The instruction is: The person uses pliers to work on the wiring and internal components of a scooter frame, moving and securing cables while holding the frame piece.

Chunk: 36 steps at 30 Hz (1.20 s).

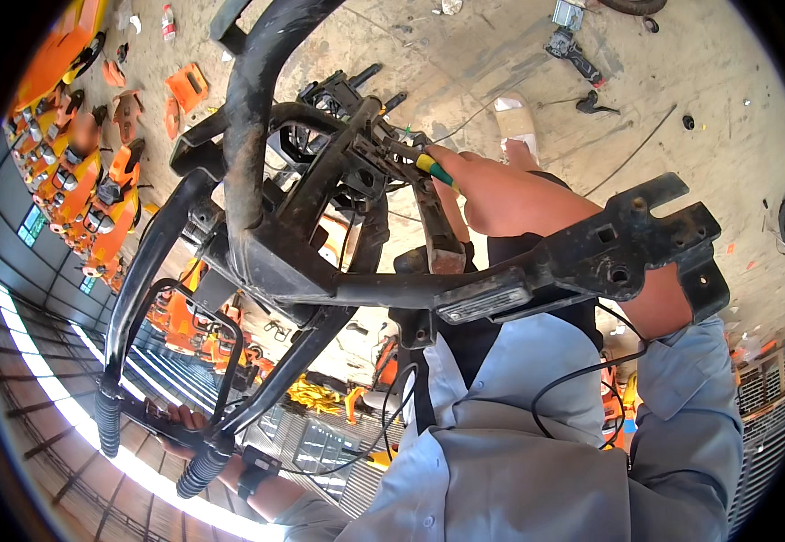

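Note:
A large black metal vehicle frame, scuffed and made of bent tubes and brackets, fills the space in front of me. My right hand is closed round a hand tool with a yellow and green handle. Its metal end reaches in among brackets and small dark parts, so its exact kind is hidden. At the lower left, my left hand has its fingers wrapped round a black crossbar of the frame, beside the ribbed black ends of two tubes. Part of that hand is behind the bar.
A cordless power tool lies on the concrete floor at the far right, near a tyre. Orange panels and a bottle lie far left, with several orange machines beyond. A black cable hangs by my body.

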Tool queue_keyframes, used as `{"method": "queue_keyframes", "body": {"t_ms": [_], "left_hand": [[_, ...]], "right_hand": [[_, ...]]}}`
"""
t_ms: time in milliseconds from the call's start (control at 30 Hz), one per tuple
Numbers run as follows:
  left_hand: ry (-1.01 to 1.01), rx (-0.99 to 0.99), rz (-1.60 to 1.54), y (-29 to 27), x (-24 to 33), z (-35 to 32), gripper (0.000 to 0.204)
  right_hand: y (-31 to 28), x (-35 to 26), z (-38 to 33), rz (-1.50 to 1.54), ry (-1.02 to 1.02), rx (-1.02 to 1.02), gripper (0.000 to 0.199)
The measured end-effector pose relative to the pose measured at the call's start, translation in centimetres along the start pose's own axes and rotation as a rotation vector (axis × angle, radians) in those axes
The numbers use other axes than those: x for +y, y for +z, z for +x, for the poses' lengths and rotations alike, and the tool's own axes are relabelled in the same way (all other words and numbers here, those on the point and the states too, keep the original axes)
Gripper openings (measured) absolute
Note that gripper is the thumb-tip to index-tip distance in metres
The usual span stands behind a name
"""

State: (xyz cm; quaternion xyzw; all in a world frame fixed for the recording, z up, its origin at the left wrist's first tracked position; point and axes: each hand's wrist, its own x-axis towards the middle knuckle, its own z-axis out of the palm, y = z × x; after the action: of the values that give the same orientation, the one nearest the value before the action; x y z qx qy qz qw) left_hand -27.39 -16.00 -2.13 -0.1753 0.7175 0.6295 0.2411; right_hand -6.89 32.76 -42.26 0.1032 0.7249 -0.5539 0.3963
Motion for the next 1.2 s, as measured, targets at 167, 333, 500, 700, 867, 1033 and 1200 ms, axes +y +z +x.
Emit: {"method": "queue_keyframes", "body": {"t_ms": [167,333,500,700,867,1033,1200], "left_hand": [[0.338,0.79,0.256,10.5,-3.7,0.2,0.039],[0.32,0.636,0.335,3.2,-2.0,-1.0,0.046],[0.238,0.195,0.242,-1.9,-1.4,-1.6,0.054],[0.169,0.28,0.192,-0.5,-1.1,-1.8,0.06],[0.148,0.283,0.127,2.7,-2.3,-0.9,0.057],[0.202,0.469,0.034,7.3,-2.7,-0.7,0.036],[0.275,0.719,0.116,12.0,-3.6,0.2,0.037]], "right_hand": [[-0.6,-0.7,-0.1,-0.013,-0.014,-0.018,0.083],[-1.3,-1.9,0.2,-0.045,0.02,-0.071,0.086],[-0.9,-1.5,0.1,-0.125,-0.025,0.027,0.089],[-0.5,0.1,1.2,-0.014,-0.06,-0.012,0.082],[1.1,2.3,3.0,-0.158,-0.131,0.118,0.073],[2.9,5.0,5.4,-0.183,-0.288,0.301,0.083],[1.9,2.6,2.8,-0.049,-0.189,0.152,0.085]]}}
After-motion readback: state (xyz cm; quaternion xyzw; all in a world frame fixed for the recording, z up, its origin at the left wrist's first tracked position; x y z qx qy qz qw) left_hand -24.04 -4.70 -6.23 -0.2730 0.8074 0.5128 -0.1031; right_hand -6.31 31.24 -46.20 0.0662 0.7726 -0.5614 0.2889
